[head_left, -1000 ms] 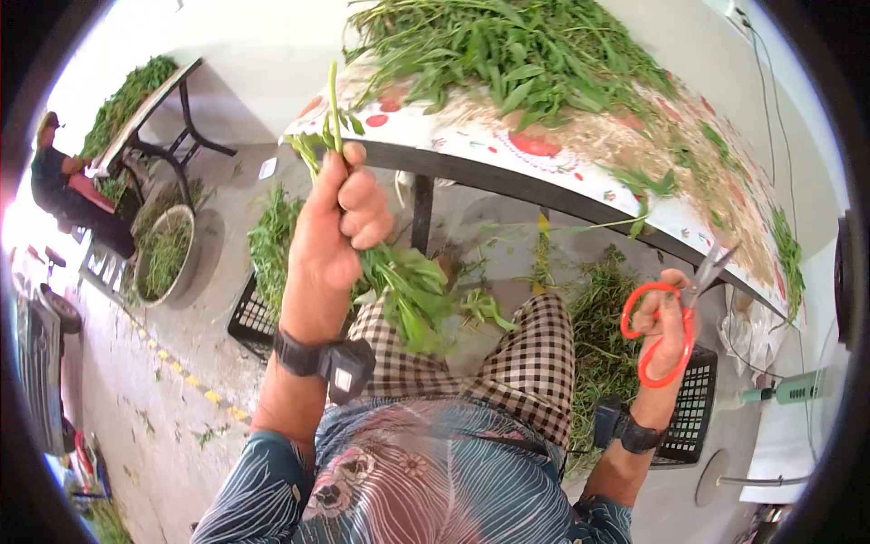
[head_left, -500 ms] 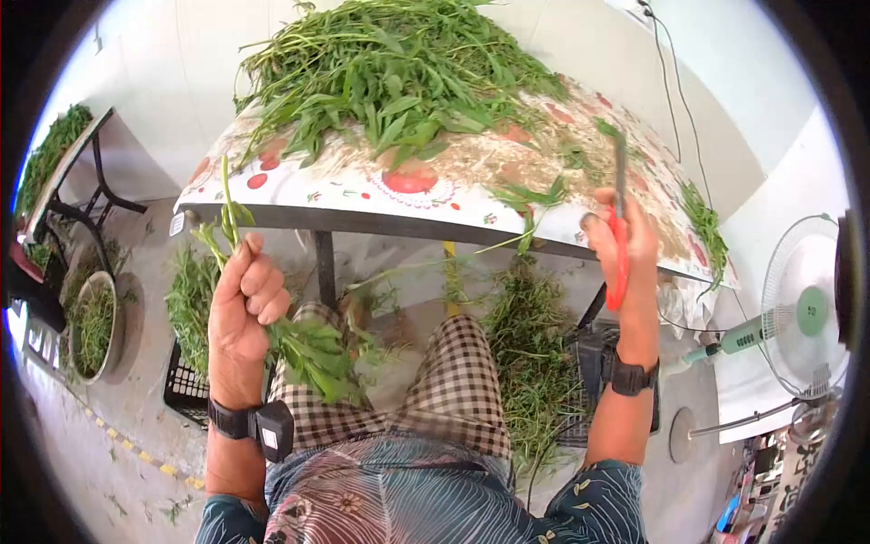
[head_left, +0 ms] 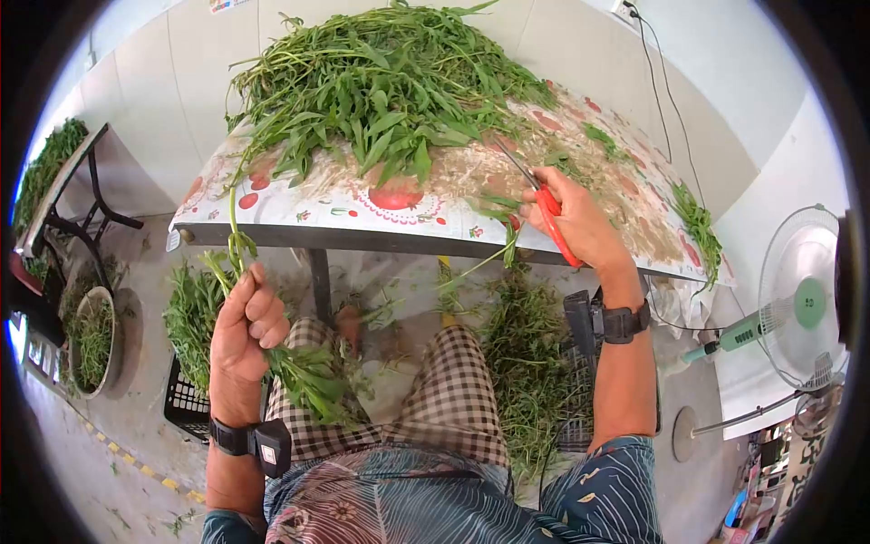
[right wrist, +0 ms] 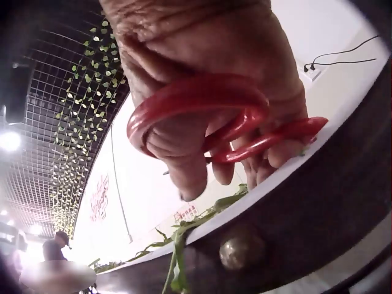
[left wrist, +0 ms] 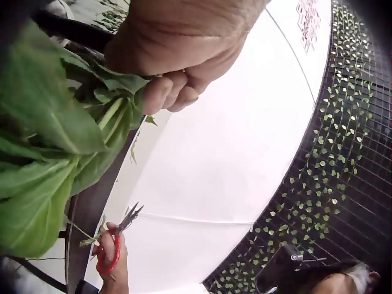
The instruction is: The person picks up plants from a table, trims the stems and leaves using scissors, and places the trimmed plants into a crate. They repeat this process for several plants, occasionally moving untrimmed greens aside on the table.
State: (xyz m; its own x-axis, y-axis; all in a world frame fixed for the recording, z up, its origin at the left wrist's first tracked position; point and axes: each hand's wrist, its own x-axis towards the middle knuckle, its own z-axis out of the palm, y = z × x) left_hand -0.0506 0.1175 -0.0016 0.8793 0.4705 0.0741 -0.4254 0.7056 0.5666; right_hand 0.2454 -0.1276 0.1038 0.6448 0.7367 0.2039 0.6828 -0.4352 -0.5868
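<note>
Red-handled scissors (head_left: 551, 220), green stalks (head_left: 299, 363) — tomato-print tablecloth (head_left: 362, 213), checked shorts (head_left: 453, 390)

Two hands (head_left: 245, 326), one scissors (head_left: 548, 213), two tables (head_left: 299, 213), one fan (head_left: 802, 304).

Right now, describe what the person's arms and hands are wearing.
Both forearms are bare. The left hand has a black wrist strap carrying a small black camera box with a white label. The right hand has the same black strap and box. Short patterned teal sleeves cover the upper arms.

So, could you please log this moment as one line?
left hand: holds greens bunch | right hand: holds red scissors, at table edge | greens pile on table
</note>
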